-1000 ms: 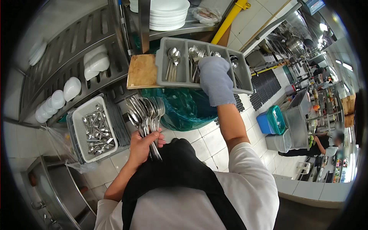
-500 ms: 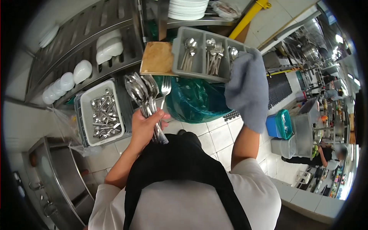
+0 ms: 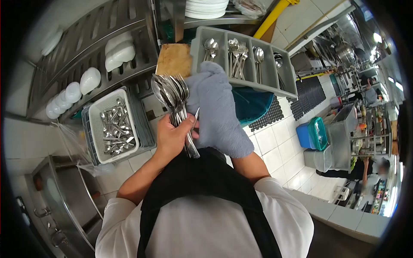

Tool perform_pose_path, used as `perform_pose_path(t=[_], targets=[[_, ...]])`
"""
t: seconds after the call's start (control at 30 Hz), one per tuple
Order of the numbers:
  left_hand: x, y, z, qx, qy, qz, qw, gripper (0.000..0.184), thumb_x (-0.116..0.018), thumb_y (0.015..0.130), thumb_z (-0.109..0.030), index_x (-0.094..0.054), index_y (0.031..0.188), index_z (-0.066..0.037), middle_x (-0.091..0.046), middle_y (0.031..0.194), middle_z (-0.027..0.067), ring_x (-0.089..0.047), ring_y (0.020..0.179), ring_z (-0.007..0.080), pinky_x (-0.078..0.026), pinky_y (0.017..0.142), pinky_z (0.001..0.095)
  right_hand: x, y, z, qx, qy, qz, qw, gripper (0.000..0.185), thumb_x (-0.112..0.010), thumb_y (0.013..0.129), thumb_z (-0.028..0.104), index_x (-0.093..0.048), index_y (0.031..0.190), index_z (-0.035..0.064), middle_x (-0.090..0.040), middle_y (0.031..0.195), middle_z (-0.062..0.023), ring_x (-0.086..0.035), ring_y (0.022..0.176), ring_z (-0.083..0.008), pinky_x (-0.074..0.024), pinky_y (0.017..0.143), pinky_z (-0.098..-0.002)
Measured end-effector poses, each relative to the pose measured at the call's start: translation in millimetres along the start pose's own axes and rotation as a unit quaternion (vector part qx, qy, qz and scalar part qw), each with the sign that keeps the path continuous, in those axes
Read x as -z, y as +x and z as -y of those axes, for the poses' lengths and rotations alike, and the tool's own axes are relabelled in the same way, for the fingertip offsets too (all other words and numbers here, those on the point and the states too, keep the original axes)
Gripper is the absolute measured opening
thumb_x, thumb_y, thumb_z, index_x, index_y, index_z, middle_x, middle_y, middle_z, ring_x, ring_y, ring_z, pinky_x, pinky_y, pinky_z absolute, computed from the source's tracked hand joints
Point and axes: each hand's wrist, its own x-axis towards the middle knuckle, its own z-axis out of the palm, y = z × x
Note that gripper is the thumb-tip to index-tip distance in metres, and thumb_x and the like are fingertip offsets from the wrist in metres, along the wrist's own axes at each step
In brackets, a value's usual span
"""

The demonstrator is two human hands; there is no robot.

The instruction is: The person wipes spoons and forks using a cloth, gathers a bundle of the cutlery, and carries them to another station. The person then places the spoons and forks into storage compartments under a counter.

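Observation:
My left hand (image 3: 171,135) is closed around a bunch of metal spoons and forks (image 3: 172,96), heads pointing away from me. A grey cloth (image 3: 215,112) covers my right hand, which carries it against the right side of the bunch; the fingers are hidden under it, and only the right forearm (image 3: 251,167) shows. Just beyond the cloth is a grey cutlery tray (image 3: 267,84) with spoons (image 3: 210,47) and forks (image 3: 238,56) sorted in its compartments. On the left, a white basket (image 3: 97,124) holds loose cutlery (image 3: 116,124).
A wooden board (image 3: 174,60) lies left of the tray. White bowls (image 3: 90,80) sit on the slotted metal rack (image 3: 92,38), and stacked plates (image 3: 206,8) stand at the back. Green plastic (image 3: 254,105) hangs below the tray. A steel sink (image 3: 71,189) is at lower left; another person (image 3: 363,170) works far right.
My right hand with the grey cloth has moved left from the tray's right end to the cutlery bunch. The fork that stuck out apart now lies close to the bunch.

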Motion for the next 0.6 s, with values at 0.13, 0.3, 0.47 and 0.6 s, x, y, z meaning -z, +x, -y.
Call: perform_pose_path(t=[0.13,0.3,0.47,0.6], targets=[[8,-9,-2,0.015,0.038,0.012,0.999,0.016,-0.064,0.092,-0.015,-0.06,0.093,0.001,-0.066,0.073,0.0073,-0.061,0.053,0.0118,-0.047,0.047,0.0259,-6,9,5,-0.102,-0.008,0.003,0.995,0.025,-0.07,0.062,0.016,-0.068,0.08,-0.0008,-0.057,0.088,-0.0159,-0.062,0.084,-0.0308,-0.0476,0.081,-0.0392],[21,-19,-14,0.002,0.096,-0.006,0.995,0.016,-0.064,0.092,-0.015,-0.059,0.091,0.0,-0.063,0.067,0.0044,-0.058,0.054,0.0101,-0.048,0.048,0.026,-13,20,-10,-0.063,-0.111,-0.051,0.99,0.014,-0.069,0.069,0.013,-0.071,0.078,0.0035,-0.056,0.086,-0.014,-0.062,0.082,-0.0287,-0.0473,0.07,-0.0399],[33,-20,-14,0.017,0.118,-0.022,0.993,0.016,-0.065,0.091,-0.014,-0.058,0.092,0.001,-0.063,0.067,0.0046,-0.059,0.055,0.0096,-0.049,0.049,0.0259,-16,30,-22,-0.109,-0.249,-0.112,0.956,0.007,-0.069,0.074,0.016,-0.071,0.076,0.0093,-0.056,0.083,-0.0075,-0.061,0.079,-0.0217,-0.0433,0.059,-0.037],[38,-20,-10,0.001,0.087,-0.041,0.995,0.016,-0.064,0.091,-0.014,-0.059,0.093,0.001,-0.065,0.069,0.0062,-0.059,0.055,0.0096,-0.048,0.048,0.0257,-6,16,-18,-0.154,-0.16,-0.058,0.973,0.009,-0.071,0.072,0.02,-0.069,0.075,0.011,-0.057,0.08,-0.0057,-0.059,0.08,-0.0214,-0.0406,0.061,-0.0364]])
